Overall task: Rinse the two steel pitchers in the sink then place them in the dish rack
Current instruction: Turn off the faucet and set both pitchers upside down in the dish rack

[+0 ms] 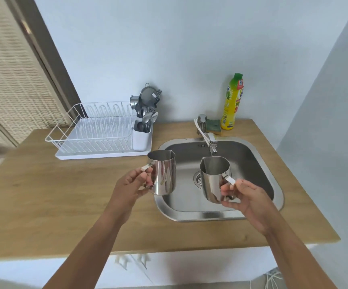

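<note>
Your left hand [131,184] pinches the handle of the left pitcher [164,174], upright over the left rim of the sink [252,155]; your right hand [246,197] pinches the handle of the right pitcher [212,180], upright over its middle near the one faucet [210,140]. That makes two steel pitchers, both held aloft. One white dish rack [98,130] stands on the counter [64,195] to their left, and one yellow bottle [231,103] stands behind the sink.
</note>
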`<state>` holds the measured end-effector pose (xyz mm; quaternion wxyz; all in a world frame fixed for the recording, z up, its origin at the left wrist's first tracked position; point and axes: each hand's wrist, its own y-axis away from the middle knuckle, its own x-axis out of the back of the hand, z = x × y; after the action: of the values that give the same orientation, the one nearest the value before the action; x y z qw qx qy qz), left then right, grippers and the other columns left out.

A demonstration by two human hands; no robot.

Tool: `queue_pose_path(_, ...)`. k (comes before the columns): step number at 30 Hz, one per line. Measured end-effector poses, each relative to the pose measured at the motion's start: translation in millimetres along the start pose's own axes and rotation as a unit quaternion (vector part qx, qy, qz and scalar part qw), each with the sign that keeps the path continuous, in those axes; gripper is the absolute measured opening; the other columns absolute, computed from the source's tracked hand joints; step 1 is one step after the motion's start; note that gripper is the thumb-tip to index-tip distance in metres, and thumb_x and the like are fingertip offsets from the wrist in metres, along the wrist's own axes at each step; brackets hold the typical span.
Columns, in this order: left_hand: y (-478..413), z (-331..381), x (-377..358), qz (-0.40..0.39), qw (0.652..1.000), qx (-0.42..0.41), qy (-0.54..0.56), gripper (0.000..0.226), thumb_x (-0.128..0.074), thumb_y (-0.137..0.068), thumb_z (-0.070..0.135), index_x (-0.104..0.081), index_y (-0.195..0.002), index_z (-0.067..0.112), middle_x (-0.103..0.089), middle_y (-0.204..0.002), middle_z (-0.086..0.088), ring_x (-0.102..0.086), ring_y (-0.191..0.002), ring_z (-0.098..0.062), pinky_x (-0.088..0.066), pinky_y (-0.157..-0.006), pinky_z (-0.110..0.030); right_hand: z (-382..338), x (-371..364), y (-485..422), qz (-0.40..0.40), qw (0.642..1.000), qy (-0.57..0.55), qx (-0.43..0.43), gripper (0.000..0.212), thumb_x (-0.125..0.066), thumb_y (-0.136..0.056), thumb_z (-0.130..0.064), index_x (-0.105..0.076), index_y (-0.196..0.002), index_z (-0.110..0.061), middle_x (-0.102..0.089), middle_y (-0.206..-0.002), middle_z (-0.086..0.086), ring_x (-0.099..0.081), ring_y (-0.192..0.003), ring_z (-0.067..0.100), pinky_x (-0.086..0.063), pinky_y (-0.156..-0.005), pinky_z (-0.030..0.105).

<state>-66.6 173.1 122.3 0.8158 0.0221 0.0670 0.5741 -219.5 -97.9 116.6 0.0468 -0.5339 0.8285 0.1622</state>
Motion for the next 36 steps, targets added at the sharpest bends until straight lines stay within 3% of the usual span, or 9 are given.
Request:
queue_pose_path(8,10,27,89,0.089,0.994,-0.052,-0.044,0.025,-0.058,-0.096,0.015,-0.063,-0.071,0.017,-0.066,-0.075,0.002,-0.060,-0.083,-0.018,-0.049,-0.089,-0.040,-9,-98,-30,-0.054,0.998,0.020,0.011,0.033,-0.046,-0.101,-0.020,-0.072,-0.081,-0.013,-0.073,-0.094,0.008,-0.059,-0.092,0.026,-0.049,-0.087,0.053)
queue_pose_path(16,-34,64,202,0.144,0.979,-0.098,-0.110,0.018,-0.054,-0.097,0.015,-0.062,-0.084,0.007,-0.058,-0.071,-0.002,-0.047,-0.071,-0.020,-0.040,-0.070,-0.040,-20,-221,-92,-0.037,0.997,0.040,0.062,0.026,-0.048,-0.101,-0.023,-0.069,-0.088,-0.012,-0.069,-0.097,0.008,-0.057,-0.091,0.019,-0.048,-0.094,0.053)
queue_pose_path(20,-71,85,262,0.129,0.967,-0.134,-0.175,0.019,-0.057,-0.095,0.017,-0.064,-0.080,0.008,-0.059,-0.070,0.000,-0.049,-0.066,-0.011,-0.039,-0.069,-0.032,-27,-281,-132,-0.013,0.984,0.136,0.110,0.026,-0.048,-0.101,-0.024,-0.069,-0.088,-0.019,-0.067,-0.087,-0.001,-0.058,-0.085,0.015,-0.044,-0.079,0.037)
queue_pose_path(24,-109,106,296,0.116,0.955,-0.156,-0.226,0.023,-0.064,-0.091,0.015,-0.066,-0.070,0.022,-0.061,-0.065,0.010,-0.051,-0.057,0.004,-0.038,-0.057,-0.008,-30,-332,-165,0.035,0.949,0.249,0.190,0.019,-0.054,-0.096,-0.016,-0.069,-0.086,-0.011,-0.067,-0.081,0.004,-0.057,-0.073,0.015,-0.042,-0.067,0.030)
queue_pose_path(26,-129,113,306,0.108,0.941,-0.169,-0.271,0.016,-0.067,-0.088,0.018,-0.071,-0.074,0.026,-0.064,-0.066,0.012,-0.052,-0.058,0.000,-0.039,-0.057,-0.017,-31,-350,-178,0.041,0.916,0.330,0.222,0.015,-0.056,-0.094,-0.016,-0.067,-0.085,-0.010,-0.063,-0.076,0.001,-0.053,-0.071,0.015,-0.040,-0.063,0.028)
queue_pose_path(29,-166,115,319,0.072,0.880,-0.213,-0.418,0.009,-0.068,-0.087,0.025,-0.075,-0.082,0.024,-0.071,-0.076,0.008,-0.062,-0.072,-0.012,-0.045,-0.067,-0.032,-26,-370,-201,0.041,0.854,0.457,0.245,0.016,-0.053,-0.096,-0.016,-0.064,-0.084,-0.014,-0.060,-0.080,-0.003,-0.050,-0.076,0.014,-0.032,-0.061,0.026)
queue_pose_path(31,-189,116,321,0.038,0.791,-0.280,-0.543,0.012,-0.065,-0.088,0.026,-0.076,-0.084,0.024,-0.074,-0.082,0.007,-0.065,-0.078,-0.018,-0.049,-0.067,-0.035,-20,-376,-218,0.031,0.799,0.542,0.259,0.018,-0.052,-0.097,-0.014,-0.067,-0.090,-0.007,-0.063,-0.092,0.003,-0.052,-0.086,0.018,-0.032,-0.070,0.025)
queue_pose_path(33,-212,116,321,0.008,0.678,-0.354,-0.645,0.005,-0.072,-0.080,0.023,-0.077,-0.079,0.026,-0.074,-0.080,0.009,-0.068,-0.078,-0.020,-0.049,-0.067,-0.032,-15,-378,-234,0.016,0.718,0.631,0.294,0.015,-0.053,-0.095,-0.009,-0.068,-0.096,-0.008,-0.065,-0.102,0.007,-0.055,-0.100,0.025,-0.039,-0.091,0.037)
queue_pose_path(36,-238,119,315,-0.014,0.541,-0.351,-0.764,0.020,-0.082,-0.069,0.013,-0.076,-0.076,0.031,-0.073,-0.076,0.013,-0.067,-0.078,-0.017,-0.044,-0.079,-0.037,-13,-382,-250,-0.038,0.555,0.782,0.280,0.026,-0.050,-0.091,-0.004,-0.065,-0.110,-0.014,-0.060,-0.115,0.005,-0.049,-0.114,0.029,-0.025,-0.111,0.057)
